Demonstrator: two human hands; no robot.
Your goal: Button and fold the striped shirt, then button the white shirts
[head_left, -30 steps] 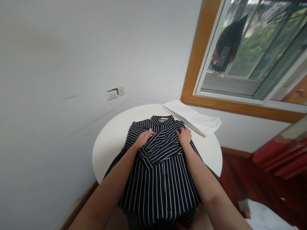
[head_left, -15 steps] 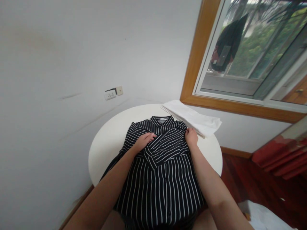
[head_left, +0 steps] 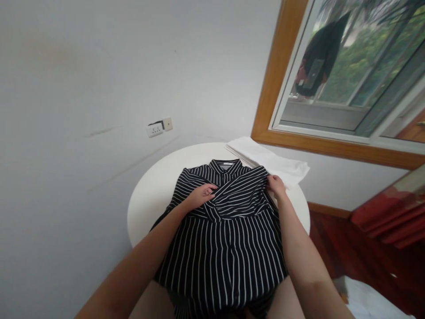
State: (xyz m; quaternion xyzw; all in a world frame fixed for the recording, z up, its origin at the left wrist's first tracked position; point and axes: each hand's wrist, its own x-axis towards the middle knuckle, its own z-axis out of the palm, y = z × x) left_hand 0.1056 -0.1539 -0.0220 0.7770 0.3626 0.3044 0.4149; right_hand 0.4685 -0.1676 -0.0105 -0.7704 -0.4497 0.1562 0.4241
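A black shirt with white stripes (head_left: pixel 215 248) lies front up on the round white table (head_left: pixel 149 195), collar (head_left: pixel 226 166) away from me and hem hanging over the near edge. One sleeve (head_left: pixel 241 190) is folded across the chest. My left hand (head_left: pixel 201 196) rests over the chest, its curled fingers and thumb closed on the sleeve fabric near the cuff. At the shirt's right shoulder side, my right hand (head_left: pixel 276 184) pinches the outer edge of the folded sleeve. Its fingertips are partly hidden by cloth.
Folded white cloth (head_left: pixel 265 159) lies at the table's back right, just beyond my right hand. A wall with a socket (head_left: pixel 155 129) borders the left and back. The wood-framed window (head_left: pixel 318 144) is at right. White material (head_left: pixel 365 297) sits low at the right.
My right hand has moved outward to the right, pulling the sleeve's edge with it. The cuff end has shifted upward. My left hand's fingers have curled more, staying at about the same place.
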